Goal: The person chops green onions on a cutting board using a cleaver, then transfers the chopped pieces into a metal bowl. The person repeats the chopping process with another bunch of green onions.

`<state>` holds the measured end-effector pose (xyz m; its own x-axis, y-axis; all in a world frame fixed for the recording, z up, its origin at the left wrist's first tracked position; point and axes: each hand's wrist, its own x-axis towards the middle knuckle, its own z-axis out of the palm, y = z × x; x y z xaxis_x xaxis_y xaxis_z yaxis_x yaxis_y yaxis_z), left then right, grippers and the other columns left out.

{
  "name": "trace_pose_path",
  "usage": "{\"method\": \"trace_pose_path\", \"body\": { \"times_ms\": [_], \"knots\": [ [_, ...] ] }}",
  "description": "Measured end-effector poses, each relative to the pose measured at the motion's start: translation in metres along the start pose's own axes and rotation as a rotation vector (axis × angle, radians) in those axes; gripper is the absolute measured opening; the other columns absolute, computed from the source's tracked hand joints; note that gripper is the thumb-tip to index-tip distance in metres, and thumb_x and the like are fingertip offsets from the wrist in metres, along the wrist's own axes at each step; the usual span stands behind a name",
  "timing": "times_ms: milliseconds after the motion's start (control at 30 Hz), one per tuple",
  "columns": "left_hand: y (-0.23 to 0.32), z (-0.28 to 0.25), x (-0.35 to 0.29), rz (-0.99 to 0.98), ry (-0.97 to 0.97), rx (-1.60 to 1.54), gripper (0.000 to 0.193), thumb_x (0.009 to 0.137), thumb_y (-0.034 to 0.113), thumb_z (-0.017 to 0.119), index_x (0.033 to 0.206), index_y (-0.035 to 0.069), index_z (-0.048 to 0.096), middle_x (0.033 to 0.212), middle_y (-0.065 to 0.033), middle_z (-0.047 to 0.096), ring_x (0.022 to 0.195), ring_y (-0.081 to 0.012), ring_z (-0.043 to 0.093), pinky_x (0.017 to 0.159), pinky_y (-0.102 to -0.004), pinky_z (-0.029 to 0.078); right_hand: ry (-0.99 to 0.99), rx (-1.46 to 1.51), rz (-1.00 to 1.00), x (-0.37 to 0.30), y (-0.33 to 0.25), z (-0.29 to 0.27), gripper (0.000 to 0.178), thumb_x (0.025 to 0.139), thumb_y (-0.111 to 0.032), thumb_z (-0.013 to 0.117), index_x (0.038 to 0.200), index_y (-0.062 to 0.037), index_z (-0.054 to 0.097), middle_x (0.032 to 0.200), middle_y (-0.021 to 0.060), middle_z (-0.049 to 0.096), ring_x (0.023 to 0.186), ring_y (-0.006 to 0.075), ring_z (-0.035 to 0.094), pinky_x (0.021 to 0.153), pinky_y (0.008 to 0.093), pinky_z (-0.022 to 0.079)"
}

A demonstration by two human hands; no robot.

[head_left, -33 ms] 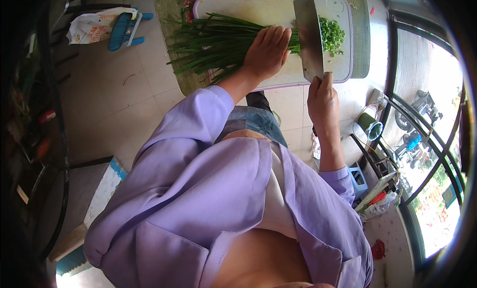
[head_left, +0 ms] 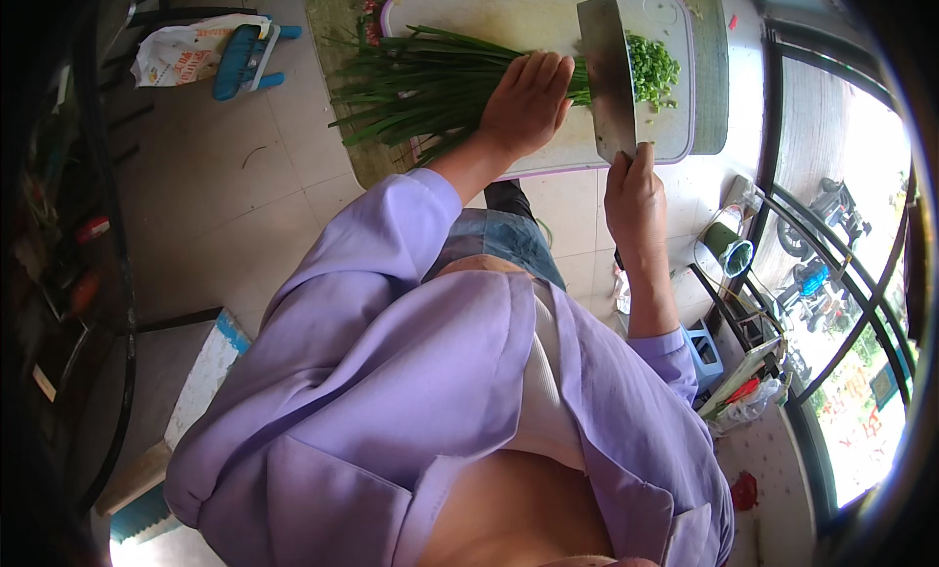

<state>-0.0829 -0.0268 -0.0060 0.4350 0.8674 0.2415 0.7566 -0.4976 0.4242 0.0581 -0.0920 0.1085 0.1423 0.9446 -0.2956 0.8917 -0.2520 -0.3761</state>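
Observation:
My left hand [head_left: 529, 101] is closed over a thick bunch of garlic chives [head_left: 421, 83], pressing it onto the white cutting board [head_left: 675, 127] with a purple rim. The long green leaves fan out to the left, past the board's edge. My right hand [head_left: 638, 200] grips the handle of a cleaver [head_left: 608, 78], whose broad blade stands across the cut end of the bunch, just right of my left fingers. Against the blade's right side lies a pile of chopped chives [head_left: 652, 70]. The blade's lower edge is hidden, so I cannot tell whether it touches the board.
The board rests on a worn greenish table [head_left: 712, 97], with scraps along its left side. A blue stool [head_left: 240, 63] with a printed bag [head_left: 181, 53] stands on the tiled floor at left. To the right are a green bin [head_left: 729, 249], a light-blue plastic stool [head_left: 702, 352] and a glazed door frame.

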Motion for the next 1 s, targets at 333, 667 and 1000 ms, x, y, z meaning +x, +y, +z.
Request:
{"method": "trace_pose_path", "body": {
  "times_ms": [333,667,1000],
  "knots": [
    [0.000,-0.002,0.001,-0.030,-0.038,-0.003,0.046,0.082,0.026,0.054,0.120,0.001,0.046,0.115,-0.0131,0.048,0.114,-0.0265,0.042,0.099,-0.0379,0.030,-0.025,-0.064,-0.044,0.010,-0.001,0.020,0.014,0.088,-0.011,0.044,0.092,-0.0006,0.036,0.061,0.0253,0.056,0.057,0.0440,0.056,0.050,0.0507,0.044],
    [0.003,-0.002,-0.003,-0.009,-0.002,0.014,0.049,0.082,0.027,0.052,0.122,0.000,0.045,0.120,-0.0144,0.048,0.115,-0.0278,0.042,0.101,-0.0386,0.029,0.092,0.082,0.020,0.028,0.010,0.038,0.015,0.091,-0.015,0.044,0.095,-0.0016,0.038,0.065,0.0298,0.054,0.063,0.0490,0.052,0.051,0.0542,0.041],
    [-0.002,0.002,-0.001,0.003,0.044,0.016,0.050,0.082,0.024,0.053,0.124,0.001,0.042,0.117,-0.0126,0.047,0.112,-0.0263,0.044,0.101,-0.0382,0.031,0.009,0.009,-0.009,-0.007,-0.004,0.001,0.013,0.090,-0.012,0.044,0.091,-0.0012,0.037,0.058,0.0247,0.055,0.055,0.0446,0.055,0.048,0.0510,0.042]
  ]
}}
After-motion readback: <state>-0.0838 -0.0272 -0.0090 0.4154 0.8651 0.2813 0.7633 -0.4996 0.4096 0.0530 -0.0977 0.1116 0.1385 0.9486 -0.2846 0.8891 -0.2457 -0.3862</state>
